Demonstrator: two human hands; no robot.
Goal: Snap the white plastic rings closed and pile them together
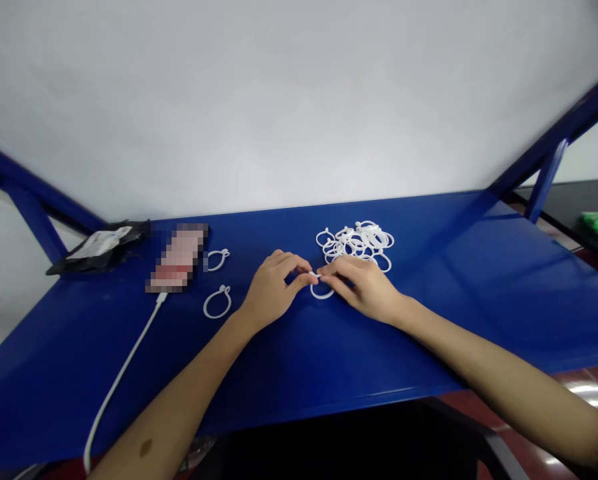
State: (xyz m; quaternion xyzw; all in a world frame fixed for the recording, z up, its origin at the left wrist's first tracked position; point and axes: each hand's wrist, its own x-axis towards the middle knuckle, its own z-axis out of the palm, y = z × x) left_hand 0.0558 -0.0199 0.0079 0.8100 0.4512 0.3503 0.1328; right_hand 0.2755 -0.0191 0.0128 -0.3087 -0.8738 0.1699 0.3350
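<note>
Between my two hands is a white plastic ring [322, 295], its top edge pinched by the fingertips of both. My left hand [277, 285] grips it from the left with thumb and fingers together. From the other side my right hand [361, 283] pinches the same ring; the exact point of contact is covered by fingertips. Just behind my right hand lies a pile of similar white rings [361, 241], each with a small knob. Left of my left hand, two separate rings lie on the table: a nearer ring [217, 304] and a farther ring [219, 260].
A phone [179, 260], blurred out, lies at the left with a white cable [123, 373] running off the front edge. Beside it is a black plastic package [101, 247]. The blue table [329, 360] meets a pale wall; blue frame bars rise at both sides.
</note>
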